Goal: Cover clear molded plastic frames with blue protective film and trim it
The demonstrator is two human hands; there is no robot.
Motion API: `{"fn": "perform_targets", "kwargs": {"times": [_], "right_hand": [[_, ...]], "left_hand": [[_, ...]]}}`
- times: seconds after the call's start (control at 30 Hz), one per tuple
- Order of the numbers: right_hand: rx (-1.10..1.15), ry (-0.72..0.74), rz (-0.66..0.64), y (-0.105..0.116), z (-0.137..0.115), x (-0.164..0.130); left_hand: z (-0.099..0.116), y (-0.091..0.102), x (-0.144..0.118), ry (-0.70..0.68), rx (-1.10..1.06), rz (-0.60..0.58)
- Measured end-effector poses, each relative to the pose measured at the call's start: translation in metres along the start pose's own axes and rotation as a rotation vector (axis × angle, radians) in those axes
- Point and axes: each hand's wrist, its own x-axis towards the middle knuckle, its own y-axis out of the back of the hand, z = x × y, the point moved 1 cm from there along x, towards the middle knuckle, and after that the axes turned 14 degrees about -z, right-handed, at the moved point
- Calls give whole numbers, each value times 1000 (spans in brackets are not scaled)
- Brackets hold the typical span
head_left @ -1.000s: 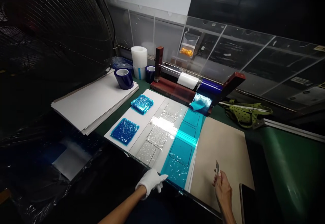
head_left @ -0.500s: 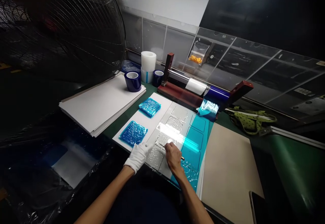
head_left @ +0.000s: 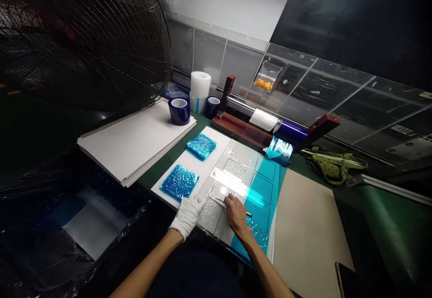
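Observation:
My left hand [head_left: 186, 216], in a white glove, rests at the near left edge of the clear sheet with its fingers stretched forward, just below the lower stack of blue film squares [head_left: 178, 182]. Bare, my right hand [head_left: 235, 213] is closed round a slim pen-like tool [head_left: 249, 214]. Its thin tip points left and meets one of the wrinkled clear film squares on the sheet. The clear sheet [head_left: 221, 226] is marked with dark rounded outlines, and blue film [head_left: 261, 187] covers its right side. A second blue film stack [head_left: 201, 146] lies farther back on white paper.
White boards [head_left: 135, 145] are stacked at left, bearing a blue tape roll [head_left: 179, 111]. Behind the sheet stands a dark red roller holder [head_left: 243, 129]. A beige board [head_left: 307, 226] lies right, with a phone [head_left: 347, 277] at its near corner. A large fan [head_left: 101, 41] looms upper left.
The view has shifted slightly. My right hand and the tool have slid a little nearer along the film square's left side. My left hand stays by the sheet's edge.

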Motion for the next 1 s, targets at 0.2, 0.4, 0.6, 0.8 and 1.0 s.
{"fn": "perform_targets", "kwargs": {"times": [0.2,0.4,0.6,0.8,1.0], "right_hand": [[33,-101,-52,4,53,-44],[232,-188,-102,-7,60,-85],[482,-185,-166,-43,28,-106],[805,-115,-242,-58,19,-105],[1081,-45,-335,-63,23,-106]], "left_hand": [[-6,4,2,-37,-47,48],[-14,1,-21,-20,-176,199],[-9,-26,-49,-111,-207,283],[-5,-43,-42,-200,-135,360],[-13,-34,-35,-299,-60,478]]}}
